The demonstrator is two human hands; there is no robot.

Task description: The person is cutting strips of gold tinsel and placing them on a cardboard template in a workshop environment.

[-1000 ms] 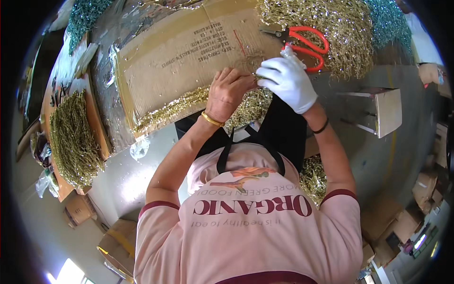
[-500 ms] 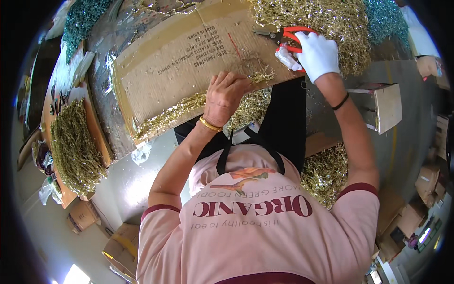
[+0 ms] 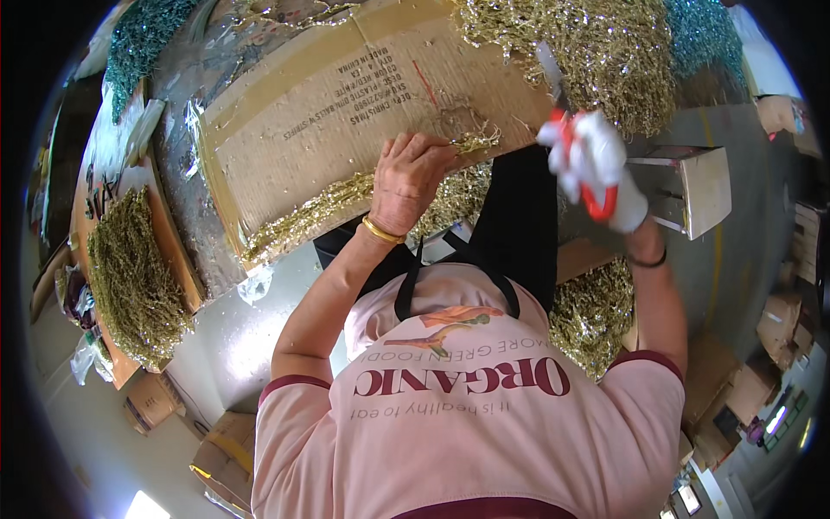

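My bare left hand [image 3: 411, 182], a gold bangle at its wrist, is closed round a bundle of glittery gold sprigs [image 3: 324, 206]. The bundle lies along the near edge of a flat cardboard sheet [image 3: 303, 151], its thin stem ends poking out to the right of my fingers. In a white glove, my right hand [image 3: 605, 160] is closed on red-handled scissors [image 3: 551, 73], held right of the cardboard with the blades pointing away from me. Motion blurs this hand and the scissors. A large heap of gold sprigs [image 3: 579, 52] lies beyond the blades.
Teal glittery sprigs lie at far left [image 3: 151, 43] and far right [image 3: 705, 39]. Another gold bunch [image 3: 138, 268] hangs over a wooden board at left. More gold sprigs [image 3: 592, 307] are below my right arm, near a pale box-like stand [image 3: 705, 190]. Cardboard boxes [image 3: 225, 454] stand on the floor.
My right hand has drawn back toward me and slightly right with the scissors, whose blades have swung from pointing left to pointing away. My left hand stays on the bundle.
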